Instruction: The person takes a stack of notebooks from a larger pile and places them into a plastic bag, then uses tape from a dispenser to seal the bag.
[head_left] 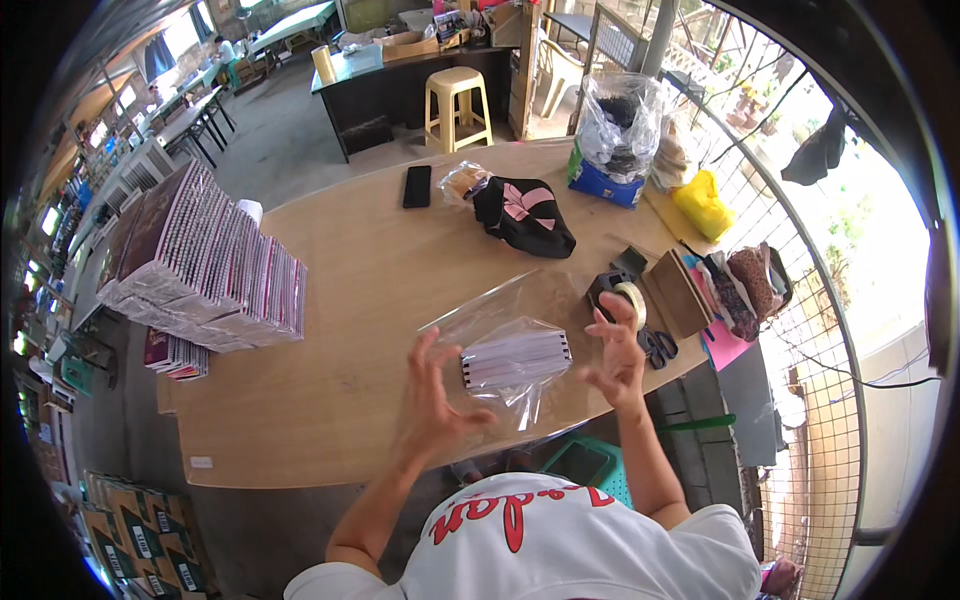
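A small stack of notebooks (515, 360) with white page edges and black marks at both ends lies near the table's front edge. Clear plastic film (490, 300) spreads under and around it, and some wrinkled film covers its near side. My left hand (435, 400) hovers just left of the stack, fingers apart and empty. On the other side, my right hand (617, 362) is raised with spread, bent fingers, slightly blurred. Just beyond it stand a black tape dispenser (604, 287) with a pale roll of tape (632, 304) and dark-handled scissors (659, 348).
Tall piles of notebooks (215, 270) stand at the table's left. Farther back lie a phone (417, 187), a black pouch (524, 215), a plastic-bagged bundle (612, 140) and a yellow bag (704, 205). A brown box (678, 293) and wire mesh (810, 330) are at right.
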